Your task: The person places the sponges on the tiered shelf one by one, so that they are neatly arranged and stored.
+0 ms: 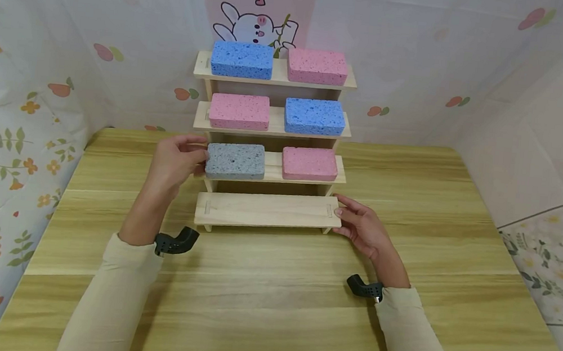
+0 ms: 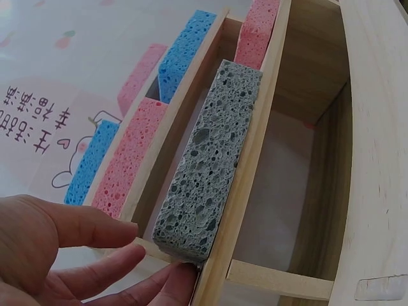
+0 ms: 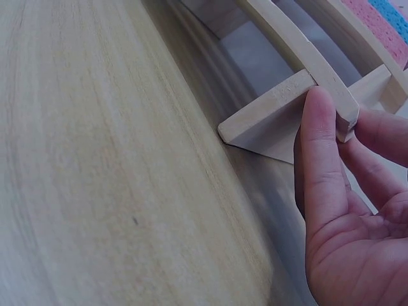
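Note:
A stepped wooden rack (image 1: 268, 211) bears sponges on its three upper tiers. Its lowest tier is bare. My left hand (image 1: 176, 160) is at the left end of the third tier, beside a grey sponge (image 1: 235, 161). In the left wrist view, the fingertips of this hand (image 2: 83, 255) reach the sponge's near bottom corner and the board end; the thumb is apart from the sponge. At the right end of the lowest tier, my right hand (image 1: 363, 226) grips the board. The right wrist view shows this hand (image 3: 350, 204) pinching the board's end (image 3: 335, 95) beside a support leg.
A pink sponge (image 1: 310, 164) shares the grey one's tier. Above are pink (image 1: 239, 111) and blue (image 1: 315, 116) sponges, then blue (image 1: 242, 60) and pink (image 1: 317, 67) on top. The rack stands on a wood-grain table (image 1: 258, 309) before a patterned sheet (image 1: 147, 32).

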Demonstrator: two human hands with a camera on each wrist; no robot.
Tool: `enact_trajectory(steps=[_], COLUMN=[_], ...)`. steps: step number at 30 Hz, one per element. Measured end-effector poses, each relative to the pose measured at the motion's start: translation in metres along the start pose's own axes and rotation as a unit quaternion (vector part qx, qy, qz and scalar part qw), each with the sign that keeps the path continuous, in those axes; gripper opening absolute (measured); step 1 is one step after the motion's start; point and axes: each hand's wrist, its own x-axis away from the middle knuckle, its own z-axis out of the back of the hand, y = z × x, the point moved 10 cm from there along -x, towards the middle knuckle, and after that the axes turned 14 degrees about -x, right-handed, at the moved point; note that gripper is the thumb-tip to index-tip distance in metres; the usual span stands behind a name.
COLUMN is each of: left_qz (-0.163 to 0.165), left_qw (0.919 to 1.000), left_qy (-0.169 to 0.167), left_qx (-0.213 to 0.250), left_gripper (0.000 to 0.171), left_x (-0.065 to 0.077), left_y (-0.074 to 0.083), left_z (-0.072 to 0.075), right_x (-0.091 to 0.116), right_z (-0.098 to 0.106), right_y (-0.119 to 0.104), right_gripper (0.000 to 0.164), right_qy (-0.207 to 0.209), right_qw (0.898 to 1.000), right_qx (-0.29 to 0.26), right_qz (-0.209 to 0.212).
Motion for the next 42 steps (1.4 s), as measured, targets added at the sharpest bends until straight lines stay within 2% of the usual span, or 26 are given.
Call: enact_trajectory(steps=[10, 18, 22, 26, 34, 42], left_qz=[-0.001, 0.011, 0.023, 0.038, 0.056, 0.053], left_qw=[0.9956, 0.9908, 0.9871, 0.9798, 0.9757, 0.9836], left_qy=[0.012, 0.030, 0.025, 0.017, 0.012, 0.002], left_qx=[0.093, 0.132, 0.157, 0.196, 0.211, 0.173], left_gripper=[0.035, 0.033, 0.036, 0.035, 0.033, 0.032], left_x=[0.005, 0.003, 0.002, 0.003, 0.004, 0.003], left_y=[-0.010, -0.022, -0.032, -0.048, -0.068, -0.076], left_z=[0.013, 0.024, 0.026, 0.028, 0.029, 0.038], right_x=[-0.001, -0.001, -0.001, -0.001, -0.002, -0.005], right_z=[-0.001, 0.000, 0.000, 0.000, 0.000, -0.002], right_y=[0.001, 0.001, 0.001, 0.000, -0.002, -0.007], right_gripper=[0.062, 0.062, 0.061, 0.061, 0.060, 0.059], right_qy=[-0.003, 0.001, -0.001, -0.004, -0.005, -0.030], right_qw=[1.000, 1.000, 1.000, 1.000, 1.000, 0.998], right_qx=[0.004, 0.005, 0.005, 0.005, 0.011, 0.055], right_qz=[-0.003, -0.005, -0.005, -0.005, -0.007, -0.017])
